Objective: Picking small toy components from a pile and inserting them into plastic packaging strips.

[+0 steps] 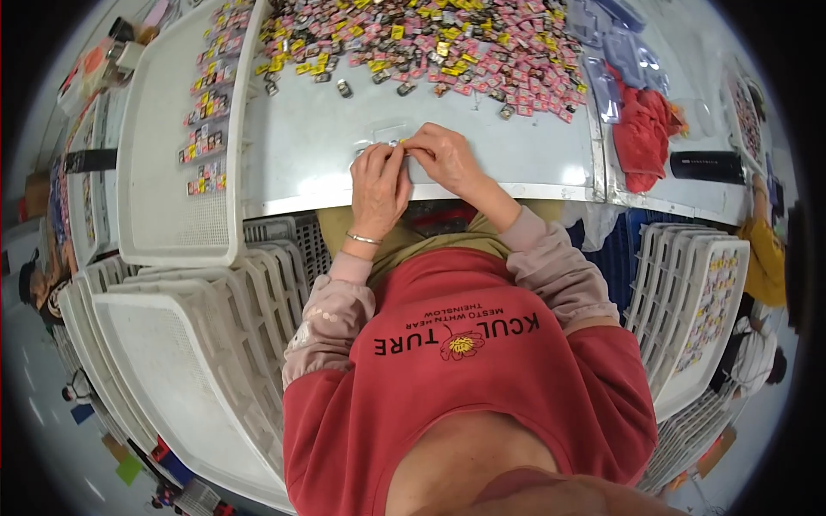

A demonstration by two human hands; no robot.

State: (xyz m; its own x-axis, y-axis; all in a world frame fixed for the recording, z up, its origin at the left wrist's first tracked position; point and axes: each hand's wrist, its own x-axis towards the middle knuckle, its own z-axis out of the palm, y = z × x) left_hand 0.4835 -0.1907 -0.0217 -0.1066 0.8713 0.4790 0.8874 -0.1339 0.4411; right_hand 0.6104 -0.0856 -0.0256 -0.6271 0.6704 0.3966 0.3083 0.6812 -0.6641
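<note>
Close to the table's front edge, my hands meet over a small clear plastic tray point(379, 135). My left hand point(379, 182), with a bracelet at the wrist, has its fingers bent down on the tray, thumb toward the right hand. My right hand point(449, 161) pinches at a small yellow piece point(403, 142) by the tray's right side; the fingertips hide most of it. Some small pieces show between the hands, too covered to tell apart. Beyond them spreads a large heap of small pink, yellow and black pieces point(482, 52).
To the left, a white plastic crate point(163, 146) holds a row of filled clear trays point(206, 138). Stacked white crates point(189, 370) stand beside me on both sides. At the right lie a red cloth point(644, 138), bluish plastic trays point(619, 56) and a black cylinder point(707, 167).
</note>
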